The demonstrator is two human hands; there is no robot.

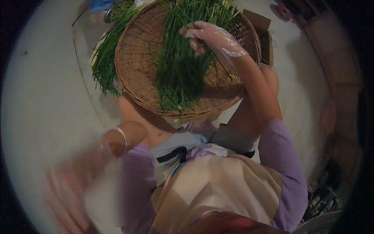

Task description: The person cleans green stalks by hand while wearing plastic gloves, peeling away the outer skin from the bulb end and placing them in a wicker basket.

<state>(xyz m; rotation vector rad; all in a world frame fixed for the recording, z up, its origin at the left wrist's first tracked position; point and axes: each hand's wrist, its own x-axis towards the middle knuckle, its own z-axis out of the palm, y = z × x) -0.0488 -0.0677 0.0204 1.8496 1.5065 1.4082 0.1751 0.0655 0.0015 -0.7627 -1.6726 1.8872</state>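
Note:
A round woven wicker basket point(136, 54) sits over my knees, with a thick heap of long green chives point(181, 78) lying lengthwise in it. My right hand point(208, 37), in a clear plastic glove, is over the far part of the heap. Its fingers are curled and closed on some chives, though the exact grip is partly hidden. My left hand point(74, 183) is out to the lower left, away from the basket, and smeared by motion. A pale band shows around the left wrist; whether those fingers hold anything is unclear.
Another bundle of long green chives point(107, 62) lies on the pale floor point(46, 93), left of the basket. Beyond it is a blue item point(100, 5). A brown cardboard box point(258, 20) stands behind the basket's right rim. Dark clutter point(323, 201) lies at the lower right.

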